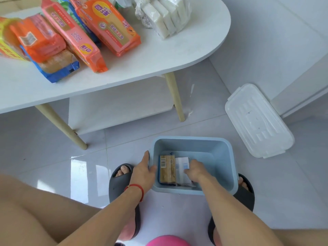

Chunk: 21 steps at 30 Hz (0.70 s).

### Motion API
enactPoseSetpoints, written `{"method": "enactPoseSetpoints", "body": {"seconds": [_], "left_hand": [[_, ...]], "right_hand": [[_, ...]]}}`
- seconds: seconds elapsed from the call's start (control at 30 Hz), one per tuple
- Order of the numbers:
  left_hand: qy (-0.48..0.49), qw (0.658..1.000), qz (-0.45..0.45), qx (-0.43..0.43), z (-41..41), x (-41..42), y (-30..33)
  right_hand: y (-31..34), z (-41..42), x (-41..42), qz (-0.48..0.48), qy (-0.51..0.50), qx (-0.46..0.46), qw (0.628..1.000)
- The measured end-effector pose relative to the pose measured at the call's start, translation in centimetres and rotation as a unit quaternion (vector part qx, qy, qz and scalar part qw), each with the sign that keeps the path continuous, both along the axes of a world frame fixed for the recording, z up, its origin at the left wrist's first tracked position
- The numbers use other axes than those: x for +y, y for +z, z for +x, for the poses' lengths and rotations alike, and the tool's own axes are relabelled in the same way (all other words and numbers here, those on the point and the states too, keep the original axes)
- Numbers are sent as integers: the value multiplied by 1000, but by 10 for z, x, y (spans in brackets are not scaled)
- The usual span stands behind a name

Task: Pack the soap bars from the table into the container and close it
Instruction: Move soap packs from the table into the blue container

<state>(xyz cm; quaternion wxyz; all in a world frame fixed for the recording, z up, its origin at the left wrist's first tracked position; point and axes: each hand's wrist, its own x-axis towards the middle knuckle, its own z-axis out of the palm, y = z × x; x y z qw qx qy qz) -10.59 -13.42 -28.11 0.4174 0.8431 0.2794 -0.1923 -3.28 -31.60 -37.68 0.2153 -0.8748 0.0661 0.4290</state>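
Note:
A light blue container (218, 150) stands open on the floor between my feet. Inside, at its left, lie a tan soap pack with a barcode (166, 168) and a white soap pack (182, 170) beside it. My right hand (195, 170) is down inside the container, fingers closed on the white pack. My left hand (143, 170) grips the container's left wall from outside. The white lid (257, 121) lies on the floor to the right. On the white table (124, 68) lie several wrapped soap packs: orange (110, 23), pink (74, 36), blue (58, 66), and clear-wrapped white bars (163, 16).
The table's wooden legs (174, 98) stand just beyond the container. Grey slippers (119, 181) on my feet flank the container. A white wall base (301, 96) runs at the right, close behind the lid. The floor is glossy pale tile.

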Motion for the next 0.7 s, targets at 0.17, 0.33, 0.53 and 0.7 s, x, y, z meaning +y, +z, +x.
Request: {"method": "enactPoseSetpoints", "body": {"seconds": [0.17, 0.33, 0.53, 0.7], "left_hand": [[-20, 1000, 2, -5, 0, 2, 2], [-14, 1000, 1, -8, 0, 2, 0], [3, 1000, 11, -3, 0, 4, -6], [1, 1000, 12, 0, 0, 5, -8]], "right_hand": [[-12, -4, 9, -30, -47, -22, 998], [-11, -5, 15, -83, -3, -57, 995], [-16, -12, 38, -27, 175, -107, 978], [-21, -11, 39, 8, 168, -98, 981]]}}
